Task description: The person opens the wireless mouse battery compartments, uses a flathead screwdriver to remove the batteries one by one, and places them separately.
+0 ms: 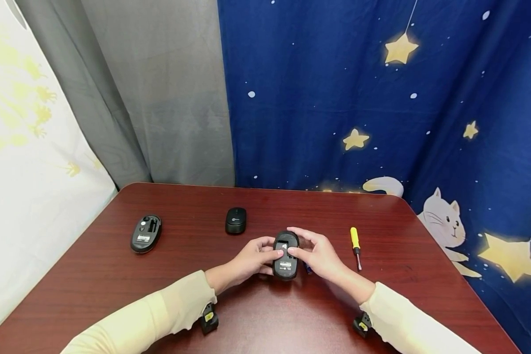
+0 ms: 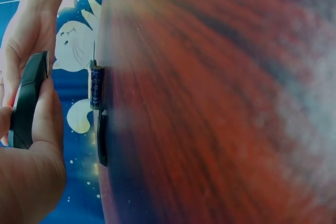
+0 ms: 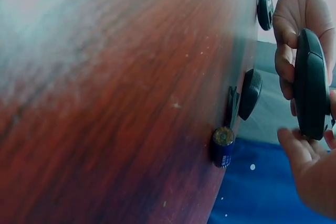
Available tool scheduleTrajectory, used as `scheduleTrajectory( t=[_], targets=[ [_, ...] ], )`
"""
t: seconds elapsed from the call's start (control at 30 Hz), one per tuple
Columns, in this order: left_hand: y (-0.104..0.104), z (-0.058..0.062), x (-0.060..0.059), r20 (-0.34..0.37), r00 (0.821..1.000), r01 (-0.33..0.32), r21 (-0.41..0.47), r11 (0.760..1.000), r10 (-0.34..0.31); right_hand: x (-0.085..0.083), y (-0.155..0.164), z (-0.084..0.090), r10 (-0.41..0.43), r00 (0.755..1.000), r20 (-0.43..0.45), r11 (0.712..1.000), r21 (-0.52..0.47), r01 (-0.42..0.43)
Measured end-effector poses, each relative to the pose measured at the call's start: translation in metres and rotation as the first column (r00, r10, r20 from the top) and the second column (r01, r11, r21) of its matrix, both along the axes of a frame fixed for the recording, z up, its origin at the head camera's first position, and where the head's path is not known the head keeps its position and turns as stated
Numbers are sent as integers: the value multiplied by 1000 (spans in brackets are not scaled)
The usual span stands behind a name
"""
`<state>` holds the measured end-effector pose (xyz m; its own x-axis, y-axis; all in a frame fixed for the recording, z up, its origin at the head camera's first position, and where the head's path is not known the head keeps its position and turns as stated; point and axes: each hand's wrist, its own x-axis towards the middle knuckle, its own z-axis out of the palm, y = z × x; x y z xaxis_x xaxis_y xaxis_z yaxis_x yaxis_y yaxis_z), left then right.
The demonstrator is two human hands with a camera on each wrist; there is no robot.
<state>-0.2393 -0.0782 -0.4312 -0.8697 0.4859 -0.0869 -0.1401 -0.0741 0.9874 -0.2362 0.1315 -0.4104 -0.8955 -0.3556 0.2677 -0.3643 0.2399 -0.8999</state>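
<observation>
A black computer mouse (image 1: 285, 268) is held underside up between both hands, above the table; its battery compartment faces up, uncovered. My left hand (image 1: 255, 255) grips the mouse's left side, thumb on the underside. From the right, my right hand (image 1: 318, 253) holds its far end and side, with the thumb beside the compartment. The left wrist view shows the mouse (image 2: 29, 100) edge-on between the fingers. A dark blue battery (image 3: 222, 148) rests on the table below the hands, mostly hidden by the right hand in the head view. Close to it lies a thin black piece (image 3: 232, 107).
Another black mouse (image 1: 236, 220) sits upright toward the back of the table (image 1: 181, 305). At the far left lies a third mouse (image 1: 146, 234), underside up with its compartment uncovered. A screwdriver (image 1: 355, 238) with a yellow handle lies right of the hands. Curtains hang behind the table.
</observation>
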Motion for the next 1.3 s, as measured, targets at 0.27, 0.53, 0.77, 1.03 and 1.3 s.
scheduleTrajectory(
  t=[0.27,0.53,0.77,1.03,1.3],
  targets=[
    [-1,-1,2,-3,1000,7,-15,1000,-7,-2,-1,8,-71,997,-27,997,-24,71],
    [-4,3,4,2,1000,8,-36,999,-8,-12,8,19,-144,981,131,980,-122,160],
    [-8,3,4,-7,1000,-4,-41,999,3,-28,20,24,-149,948,280,942,-250,222],
    [-9,2,5,-2,1000,-1,-43,999,1,-40,35,13,-177,889,422,934,-214,287],
    [-11,1,5,-12,1000,-2,-48,999,1,-51,44,3,-290,836,466,937,-41,348]
  ],
)
